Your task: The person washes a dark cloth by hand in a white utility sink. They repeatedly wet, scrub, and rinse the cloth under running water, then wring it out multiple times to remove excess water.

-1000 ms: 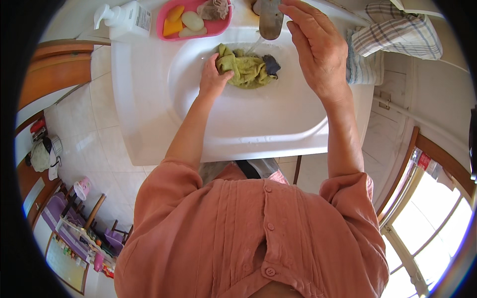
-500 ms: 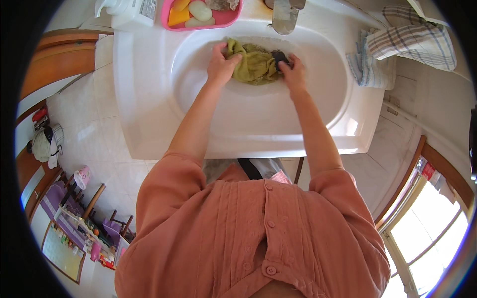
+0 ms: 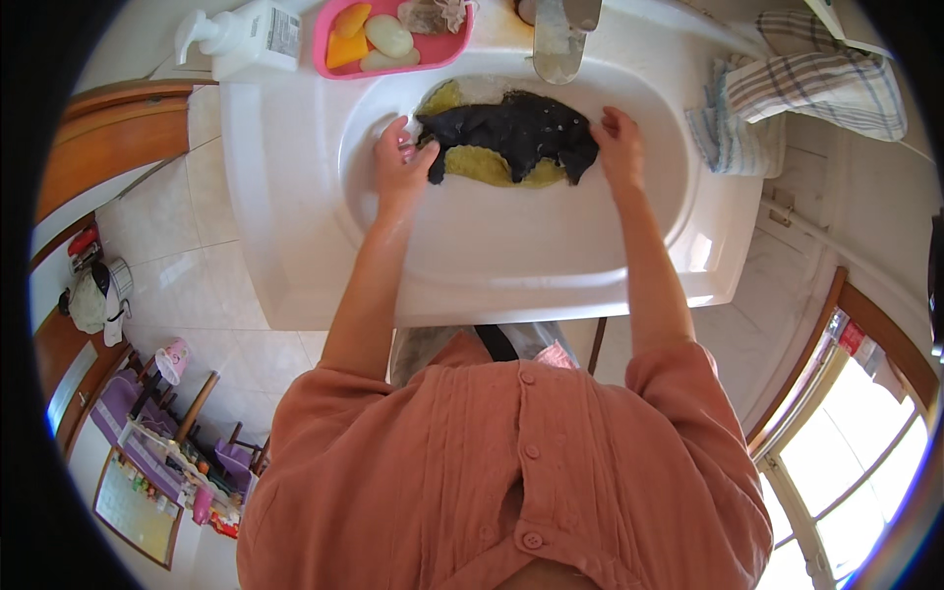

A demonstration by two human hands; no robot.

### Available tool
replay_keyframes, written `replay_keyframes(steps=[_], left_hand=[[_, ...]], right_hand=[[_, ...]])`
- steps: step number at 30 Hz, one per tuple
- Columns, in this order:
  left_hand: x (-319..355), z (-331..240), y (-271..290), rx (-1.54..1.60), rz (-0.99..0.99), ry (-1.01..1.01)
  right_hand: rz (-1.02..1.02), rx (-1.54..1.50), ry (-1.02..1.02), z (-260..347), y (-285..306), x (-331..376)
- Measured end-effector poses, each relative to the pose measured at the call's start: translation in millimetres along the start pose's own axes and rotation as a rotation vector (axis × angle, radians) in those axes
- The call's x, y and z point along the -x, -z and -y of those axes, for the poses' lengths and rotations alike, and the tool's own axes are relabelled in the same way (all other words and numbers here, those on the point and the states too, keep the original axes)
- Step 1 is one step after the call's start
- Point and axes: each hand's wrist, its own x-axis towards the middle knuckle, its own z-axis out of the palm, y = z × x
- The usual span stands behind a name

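A dark, wet black cloth [image 3: 521, 128] is spread wide between my two hands in the white washbasin [image 3: 521, 241]. It lies over an olive-green cloth [image 3: 477, 165], which shows below it and at its upper left. My left hand [image 3: 401, 169] is at the black cloth's left end, thumb against it and fingers curled; part of that grip is hidden. On the opposite side, my right hand [image 3: 620, 155] pinches the right end between thumb and fingers. Small light specks, perhaps suds, dot the black cloth.
A metal faucet [image 3: 560, 49] juts over the basin's far rim. At the far left stand a white pump bottle [image 3: 258, 41] and a pink tray [image 3: 393, 65] holding soap bars. Checked towels [image 3: 816, 88] hang at the right, beside a folded bluish cloth [image 3: 733, 128].
The black cloth, bunched at my right hand before, is now spread across the green one. My left hand has left the green cloth and moved left; my right hand has moved right.
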Motion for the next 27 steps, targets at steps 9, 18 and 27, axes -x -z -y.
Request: replay_keyframes(steps=[9,18,27], left_hand=[[-41,-3,-52,1.013,0.383,0.636],[2,-67,-30,0.269,-0.087,0.178],[10,15,-53,0.195,-0.163,0.008]], right_hand=[[0.541,-0.611,-0.241,150,-64,72],[-0.141,0.014,-0.063,64,-27,19],[0.159,-0.094,-0.030,30,-68,47]])
